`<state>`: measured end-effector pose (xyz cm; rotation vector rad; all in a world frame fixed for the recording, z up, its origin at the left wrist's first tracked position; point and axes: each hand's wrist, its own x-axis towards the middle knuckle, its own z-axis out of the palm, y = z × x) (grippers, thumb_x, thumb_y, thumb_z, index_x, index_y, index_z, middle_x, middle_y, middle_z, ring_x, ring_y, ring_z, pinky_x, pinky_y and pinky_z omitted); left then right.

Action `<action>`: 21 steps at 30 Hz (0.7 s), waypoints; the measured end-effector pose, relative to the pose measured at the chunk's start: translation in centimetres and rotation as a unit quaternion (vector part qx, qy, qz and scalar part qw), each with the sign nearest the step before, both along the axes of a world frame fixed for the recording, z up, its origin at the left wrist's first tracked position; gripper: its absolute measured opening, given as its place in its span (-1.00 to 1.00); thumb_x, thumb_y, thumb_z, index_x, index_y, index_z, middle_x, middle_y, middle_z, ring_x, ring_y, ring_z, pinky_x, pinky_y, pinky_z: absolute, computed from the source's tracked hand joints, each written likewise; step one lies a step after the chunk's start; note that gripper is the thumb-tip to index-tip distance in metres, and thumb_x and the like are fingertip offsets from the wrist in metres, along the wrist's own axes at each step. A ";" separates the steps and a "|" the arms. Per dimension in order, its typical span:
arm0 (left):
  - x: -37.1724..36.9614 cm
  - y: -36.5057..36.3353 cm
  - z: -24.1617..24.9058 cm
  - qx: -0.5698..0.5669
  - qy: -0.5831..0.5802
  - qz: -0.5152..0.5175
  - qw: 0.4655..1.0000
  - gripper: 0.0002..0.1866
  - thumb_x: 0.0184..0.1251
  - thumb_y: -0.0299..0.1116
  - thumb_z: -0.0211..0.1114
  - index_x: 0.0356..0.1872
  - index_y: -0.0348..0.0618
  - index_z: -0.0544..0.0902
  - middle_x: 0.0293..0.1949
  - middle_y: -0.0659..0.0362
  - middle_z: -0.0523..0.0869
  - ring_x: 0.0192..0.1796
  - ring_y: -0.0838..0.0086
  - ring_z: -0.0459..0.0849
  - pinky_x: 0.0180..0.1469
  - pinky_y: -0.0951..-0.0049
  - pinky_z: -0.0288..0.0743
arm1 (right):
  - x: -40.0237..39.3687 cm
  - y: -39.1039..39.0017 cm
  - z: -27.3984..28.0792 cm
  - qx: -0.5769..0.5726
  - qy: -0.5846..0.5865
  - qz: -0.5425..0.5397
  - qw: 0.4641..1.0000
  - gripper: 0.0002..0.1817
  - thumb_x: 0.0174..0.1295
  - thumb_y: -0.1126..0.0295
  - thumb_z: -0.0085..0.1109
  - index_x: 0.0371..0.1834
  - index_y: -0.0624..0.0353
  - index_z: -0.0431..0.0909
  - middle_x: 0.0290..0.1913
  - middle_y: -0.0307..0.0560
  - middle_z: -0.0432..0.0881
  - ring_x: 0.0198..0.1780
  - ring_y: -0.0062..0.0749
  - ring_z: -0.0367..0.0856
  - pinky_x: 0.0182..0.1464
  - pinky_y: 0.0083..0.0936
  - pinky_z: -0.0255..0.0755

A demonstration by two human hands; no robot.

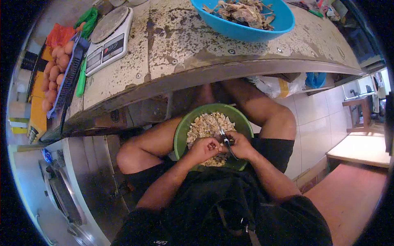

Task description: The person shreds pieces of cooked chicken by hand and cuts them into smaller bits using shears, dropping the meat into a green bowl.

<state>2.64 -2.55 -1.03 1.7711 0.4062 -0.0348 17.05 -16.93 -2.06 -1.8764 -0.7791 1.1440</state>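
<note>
A green bowl [179,139] rests in my lap between my legs, filled with many small cream-coloured pieces that look like garlic cloves [203,129]. Over its near side, my right hand [240,146] grips the dark handle of a small knife [222,133], whose thin blade points away from me above the pieces. Close beside it, my left hand [204,151] has its fingers curled in, thumb and fingertips toward the knife. I cannot tell what small thing the left fingers hold.
A worn counter [164,45] spans the front, bearing a blue basin [250,36] of dried fish-like pieces, a white kitchen scale [111,51], brown eggs [54,73] in a tray and a green-handled tool [81,80]. A wooden bench [349,197] stands at right, and a metal cabinet at left.
</note>
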 end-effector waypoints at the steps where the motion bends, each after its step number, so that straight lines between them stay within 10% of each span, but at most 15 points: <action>1: 0.0 0.0 0.0 0.000 0.000 -0.001 1.000 -0.87 0.08 -0.45 0.36 -0.37 -0.22 0.59 -0.52 0.26 0.63 -0.46 0.65 0.54 -0.36 0.55 0.47 | 0.0 0.0 -0.6 0.034 0.026 -0.019 0.999 -0.32 -0.16 0.24 0.51 0.05 0.31 0.46 -0.06 -0.01 0.59 -0.03 -0.34 0.54 0.08 -0.44 0.40; 15: 0.2 1.6 -0.5 -0.404 -0.025 0.093 0.910 -0.64 0.23 -0.52 0.24 0.06 -0.32 0.46 -0.04 0.07 0.64 -0.05 0.38 0.65 0.04 0.38 0.53 | 0.6 0.7 2.0 0.083 0.163 -0.149 0.972 -0.49 -0.14 0.53 0.41 -0.04 0.16 0.48 -0.15 -0.25 0.60 -0.15 -0.54 0.54 -0.02 -0.55 0.44; 21: 0.3 1.6 -0.3 -0.333 -0.042 0.124 0.934 -0.64 0.24 -0.53 0.23 0.06 -0.34 0.46 -0.05 0.05 0.64 -0.05 0.37 0.65 0.04 0.40 0.53 | 0.7 0.7 2.4 0.094 0.154 -0.124 0.976 -0.48 -0.13 0.56 0.41 -0.02 0.17 0.47 -0.15 -0.26 0.60 -0.12 -0.58 0.54 -0.02 -0.57 0.45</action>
